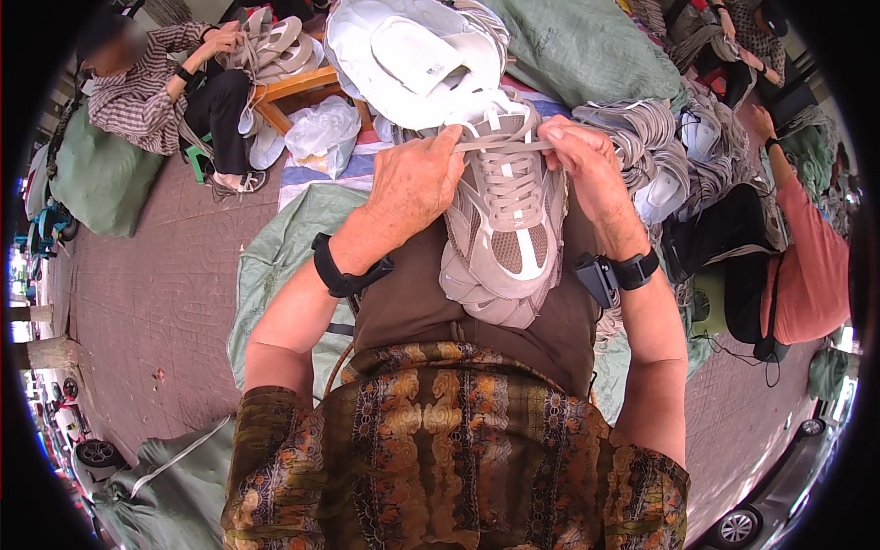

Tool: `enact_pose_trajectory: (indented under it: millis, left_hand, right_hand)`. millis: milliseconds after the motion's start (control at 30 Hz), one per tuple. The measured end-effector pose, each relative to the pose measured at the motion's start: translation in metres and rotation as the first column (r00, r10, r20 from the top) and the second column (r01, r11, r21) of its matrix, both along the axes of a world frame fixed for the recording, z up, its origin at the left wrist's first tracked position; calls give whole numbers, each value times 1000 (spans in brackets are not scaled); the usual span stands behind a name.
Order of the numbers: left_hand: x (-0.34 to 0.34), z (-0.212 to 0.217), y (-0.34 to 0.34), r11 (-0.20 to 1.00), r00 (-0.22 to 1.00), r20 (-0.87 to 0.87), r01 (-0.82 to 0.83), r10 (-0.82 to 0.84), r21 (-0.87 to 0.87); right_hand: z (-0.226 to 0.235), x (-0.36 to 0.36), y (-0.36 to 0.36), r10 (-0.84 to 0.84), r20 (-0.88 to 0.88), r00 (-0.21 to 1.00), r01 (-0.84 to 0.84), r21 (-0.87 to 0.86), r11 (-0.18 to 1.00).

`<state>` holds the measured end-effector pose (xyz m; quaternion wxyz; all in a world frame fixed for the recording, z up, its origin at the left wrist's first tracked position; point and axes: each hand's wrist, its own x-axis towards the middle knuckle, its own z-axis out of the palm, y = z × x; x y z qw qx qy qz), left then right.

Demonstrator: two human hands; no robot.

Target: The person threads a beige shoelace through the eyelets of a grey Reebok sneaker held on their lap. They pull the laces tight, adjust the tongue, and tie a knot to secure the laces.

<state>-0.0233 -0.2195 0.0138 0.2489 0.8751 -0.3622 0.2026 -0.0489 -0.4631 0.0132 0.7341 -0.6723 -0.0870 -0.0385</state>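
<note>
A taupe sneaker upper [530, 240] with white stripes and mesh lies across my lap, toe toward me. Beneath its toe, more of the same grey-taupe shoe pieces [509, 310] stick out. Flat taupe laces [511, 186] cross up its front. At the collar, a lace [495, 144] is stretched sideways between my two hands. My left hand [417, 181] pinches one side of it, fingers curled in. On the other side, my right hand [587, 160] has the lace between thumb and fingers. Both hands are closed, just above the sides of the shoe.
Beyond the shoe sits a white bag [367, 55] holding white pieces. A wooden stool [298, 87] and a clear plastic bag [323, 135] stand left of it. Piled shoe uppers [632, 137] and a green sack [587, 50] lie right. Co-workers sit on both sides.
</note>
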Motion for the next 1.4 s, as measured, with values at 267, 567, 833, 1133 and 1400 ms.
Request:
enact_pose_trajectory:
  millis: [267, 567, 833, 1133, 1400]
  left_hand:
    - [-8, 3, 2, 1000, 989, 144, 11, -13, 16]
    - [-20, 8, 8, 979, 956, 214, 190, -202, 75]
    - [-30, 21, 17, 949, 962, 25, 265, -273, 170]
    - [-19, 16, 11, 937, 945, 61, 309, -322, 163]
    - [0, -7, -1, 988, 972, 182, 135, -147, 74]
  right_hand:
    - [15, -7, 6, -35, 107, 994, 49, -127, 991]
    - [2, -6, 8, -299, 448, 843, 507, -472, 721]
    - [-3, 1, 4, -195, 173, 965, 224, -172, 959]
    - [4, 1, -3, 75, 36, 997, -77, 68, 995]
    - [-6, 2, 0, -291, 142, 946, 312, -165, 936]
